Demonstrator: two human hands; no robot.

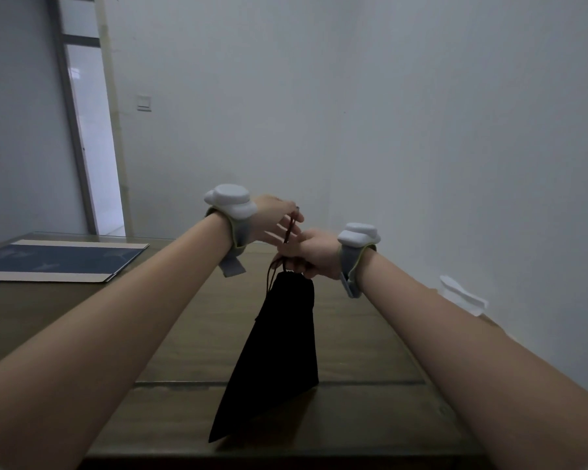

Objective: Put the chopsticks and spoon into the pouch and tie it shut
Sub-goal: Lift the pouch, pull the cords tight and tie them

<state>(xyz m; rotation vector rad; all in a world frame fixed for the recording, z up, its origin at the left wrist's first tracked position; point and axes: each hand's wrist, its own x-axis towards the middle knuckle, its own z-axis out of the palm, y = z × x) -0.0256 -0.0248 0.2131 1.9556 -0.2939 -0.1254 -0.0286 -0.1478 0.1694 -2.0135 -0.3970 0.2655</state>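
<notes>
View: I look down my two bare forearms, stretched out over a long brown wooden table (190, 351) that runs away from me toward a pale wall (387, 130).
Pouch: a black cloth pouch (279, 351) hangs in front of me, gathered at its top and widening downward; its lower corner is at the table near my edge, though I cannot tell if it rests there.
My right hand: my right hand (314, 254) is closed tightly around the bunched neck of the pouch, fingers curled in, holding it up.
My left hand: my left hand (275, 217) is just above and left of my right, thumb and fingertips pinched narrowly on the cord.
Cord: a thin dark drawstring (290, 228) runs taut from my left fingers down to my right fist; a loop of it dangles beside the pouch neck.
Chopsticks and spoon: neither is visible; I cannot tell whether they are inside the pouch.
Wrists: each wrist wears a grey strap carrying a white rounded device, left (230, 198) and right (358, 234).
Table, far left: a flat blue-and-tan folder (58, 261) lies well apart from my hands.
Room: a light switch (144, 102) sits on the wall beside an open doorway (92, 140).
</notes>
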